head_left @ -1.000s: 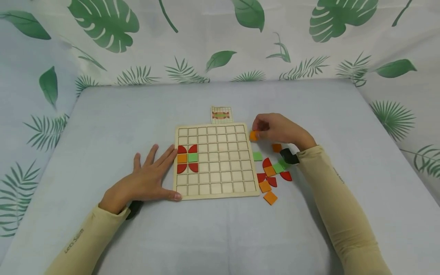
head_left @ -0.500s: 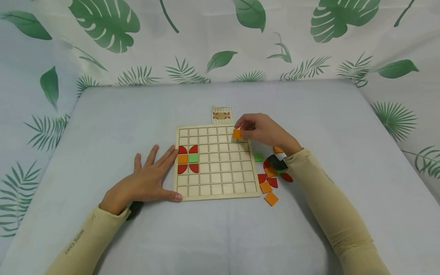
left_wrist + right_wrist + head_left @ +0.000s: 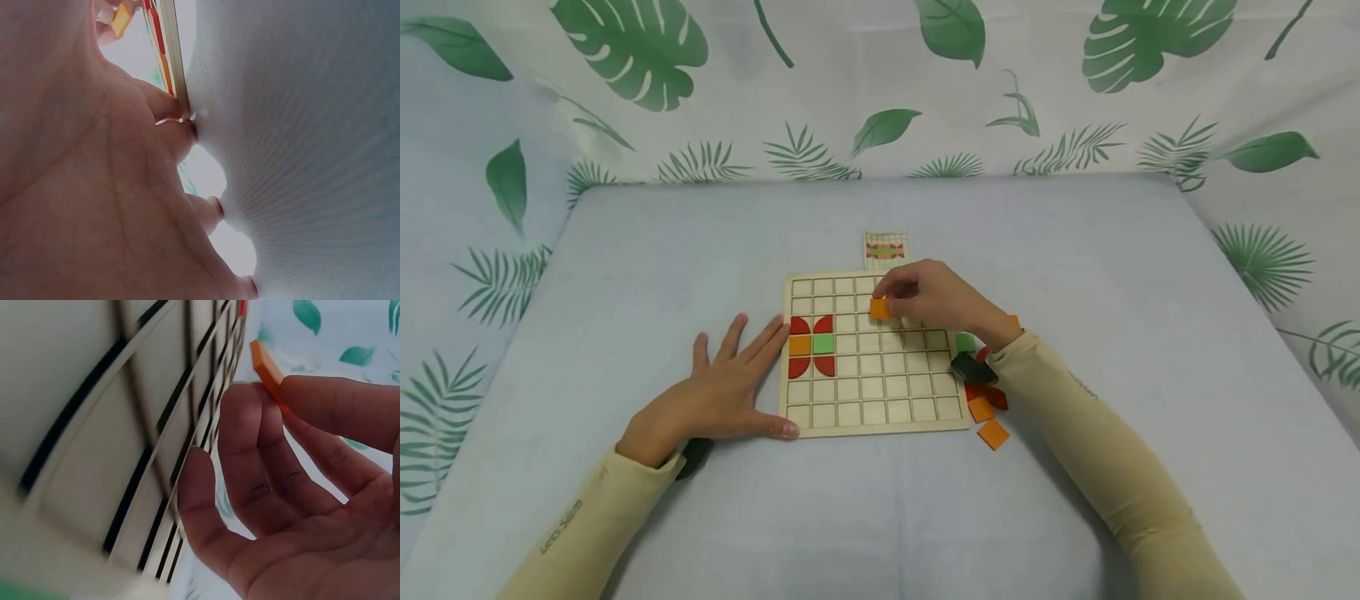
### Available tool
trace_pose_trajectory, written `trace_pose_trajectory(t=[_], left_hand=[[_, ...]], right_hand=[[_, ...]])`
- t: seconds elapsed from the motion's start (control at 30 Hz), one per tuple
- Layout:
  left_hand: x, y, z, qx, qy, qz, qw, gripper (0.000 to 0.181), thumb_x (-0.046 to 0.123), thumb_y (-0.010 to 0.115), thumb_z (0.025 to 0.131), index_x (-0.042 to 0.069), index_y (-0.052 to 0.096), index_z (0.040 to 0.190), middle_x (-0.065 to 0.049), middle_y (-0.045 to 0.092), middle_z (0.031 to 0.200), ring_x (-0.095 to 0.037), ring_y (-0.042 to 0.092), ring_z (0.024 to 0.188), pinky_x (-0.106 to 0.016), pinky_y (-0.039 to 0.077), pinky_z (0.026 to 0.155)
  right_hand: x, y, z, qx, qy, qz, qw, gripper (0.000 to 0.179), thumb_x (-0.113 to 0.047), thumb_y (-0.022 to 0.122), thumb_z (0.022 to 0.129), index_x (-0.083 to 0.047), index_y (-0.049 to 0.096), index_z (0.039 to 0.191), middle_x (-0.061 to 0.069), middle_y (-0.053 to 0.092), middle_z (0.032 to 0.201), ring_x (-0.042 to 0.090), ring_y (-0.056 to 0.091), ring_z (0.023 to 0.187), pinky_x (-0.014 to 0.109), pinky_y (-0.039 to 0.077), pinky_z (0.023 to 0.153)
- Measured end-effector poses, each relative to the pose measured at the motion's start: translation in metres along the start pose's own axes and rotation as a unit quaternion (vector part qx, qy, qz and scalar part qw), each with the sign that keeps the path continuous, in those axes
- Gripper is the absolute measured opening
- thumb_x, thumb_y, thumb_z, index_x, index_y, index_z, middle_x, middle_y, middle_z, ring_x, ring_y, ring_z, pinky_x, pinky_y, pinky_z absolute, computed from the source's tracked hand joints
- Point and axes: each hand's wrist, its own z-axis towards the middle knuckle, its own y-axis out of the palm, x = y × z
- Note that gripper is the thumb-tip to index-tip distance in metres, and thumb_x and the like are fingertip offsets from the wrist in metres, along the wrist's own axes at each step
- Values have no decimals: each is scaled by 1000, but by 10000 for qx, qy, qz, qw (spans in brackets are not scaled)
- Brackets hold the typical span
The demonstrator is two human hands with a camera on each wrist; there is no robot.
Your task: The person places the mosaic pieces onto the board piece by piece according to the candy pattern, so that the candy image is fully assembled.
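Note:
A wooden grid board (image 3: pixel 861 412) lies on the table, with red quarter-circle tiles (image 3: pixel 823 366), an orange square (image 3: pixel 800 345) and a green square (image 3: pixel 823 343) set in its left columns. My left hand (image 3: pixel 715 396) is spread flat at the board's left edge, its thumb on the near left corner and fingertips at the frame. Over the upper middle of the grid, my right hand (image 3: pixel 936 293) pinches an orange square tile (image 3: pixel 880 309) between thumb and fingers. In the right wrist view the orange tile (image 3: pixel 267 372) is tilted above the board.
A small pattern card (image 3: pixel 886 248) lies beyond the board's far edge. Loose orange tiles (image 3: pixel 993 434), red tiles (image 3: pixel 997 397) and a green tile (image 3: pixel 965 342) lie right of the board, partly hidden beneath the right wrist. A leaf-print cloth (image 3: pixel 805 92) hangs behind the table.
My right hand has carried the orange tile leftward from beside the board's right edge to over the upper middle of the grid. The left hand has stayed in place.

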Motion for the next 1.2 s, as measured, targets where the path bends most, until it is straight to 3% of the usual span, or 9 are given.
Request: trace_pose_trajectory(t=[0.33,0.77,1.2], left_hand=[[0,0,3,-73,-5,14,10000,137,75,83,77,13,9,174,-8,4,180,-50,-11,160,-82,-12,113],[-2,-2,1,-106,-18,20,9999,137,75,82,77,13,8,174,-7,3,181,-50,-12,160,-81,-13,113],[2,-3,-1,-74,15,-7,10000,137,75,82,77,11,9,173,-9,5,180,-52,-9,160,-83,-10,113]], right_hand=[[-13,13,15,-398,-109,19,9991,17,-1,66,99,-1,78,111,9,77,108,24,66,93,39,53,87],[-21,29,32,-389,238,-492,9977,10,-1,69,97,-3,78,100,8,76,97,26,67,90,40,55,85],[-27,32,32,-461,283,-627,9966,12,-3,65,100,-3,76,104,10,74,99,27,66,92,41,54,86]])
